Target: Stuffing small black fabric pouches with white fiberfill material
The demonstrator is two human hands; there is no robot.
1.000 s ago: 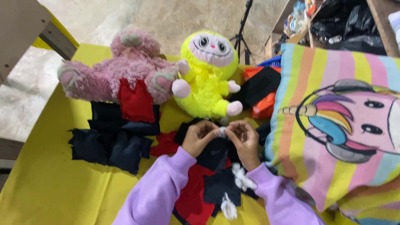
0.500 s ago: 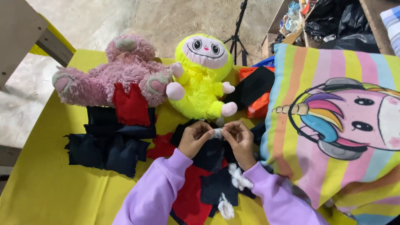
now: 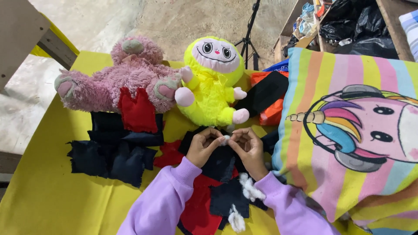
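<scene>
My left hand (image 3: 203, 146) and my right hand (image 3: 248, 148) meet over a pile of black and red fabric scraps (image 3: 217, 191). Both pinch a small white tuft of stuffing (image 3: 224, 139) between their fingertips. More white stuffing (image 3: 248, 188) lies on the scraps below my right wrist, and another bit of stuffing (image 3: 236, 221) lies lower. A yellow plush toy (image 3: 212, 85) sits just beyond my hands. A pink plush bear (image 3: 114, 78) lies to its left with a red fabric piece (image 3: 138, 111) on it.
Dark navy fabric pieces (image 3: 114, 150) lie on the yellow table cover (image 3: 39, 187) at left. A striped unicorn pillow (image 3: 348, 135) fills the right side. Orange and black cloth (image 3: 266, 98) sits behind. A tripod (image 3: 248, 35) and black bags (image 3: 357, 26) stand on the floor beyond.
My hands stay together on the white tuft with only small finger movements. The view has shifted slightly.
</scene>
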